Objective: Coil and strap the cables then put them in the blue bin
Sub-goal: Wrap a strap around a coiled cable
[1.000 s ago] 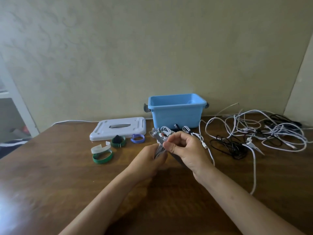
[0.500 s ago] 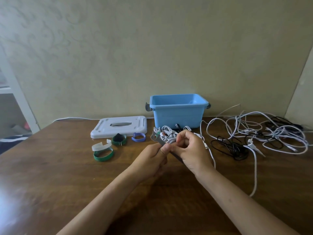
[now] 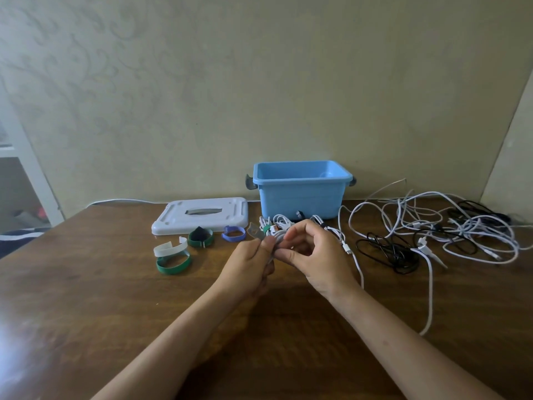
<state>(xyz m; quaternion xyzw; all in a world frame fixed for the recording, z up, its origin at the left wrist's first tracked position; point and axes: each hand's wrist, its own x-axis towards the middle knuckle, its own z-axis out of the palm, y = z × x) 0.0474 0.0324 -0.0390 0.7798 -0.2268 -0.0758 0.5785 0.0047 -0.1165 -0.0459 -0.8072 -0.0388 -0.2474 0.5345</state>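
Observation:
Both hands hold a small coiled white cable point(image 3: 278, 226) just in front of the open blue bin point(image 3: 301, 194). My left hand point(image 3: 248, 264) grips the coil from below, thumb on top. My right hand point(image 3: 314, 255) pinches the coil at its right side. A grey strap point(image 3: 255, 230) sticks out to the left of the coil, with a green band beside it. Loose straps lie to the left: a white one point(image 3: 170, 248), a green one point(image 3: 173, 264), a dark green one point(image 3: 201, 237) and a purple one point(image 3: 233, 233).
The bin's white lid point(image 3: 202, 215) lies flat left of the bin. A tangle of white cables point(image 3: 432, 226) and a black cable point(image 3: 389, 252) covers the table's right side. One white cable point(image 3: 429, 290) trails toward me. A wall stands close behind.
My hands with the coil have risen slightly and drawn closer together. The fingers of my right hand have shifted from covering the coil to pinching it.

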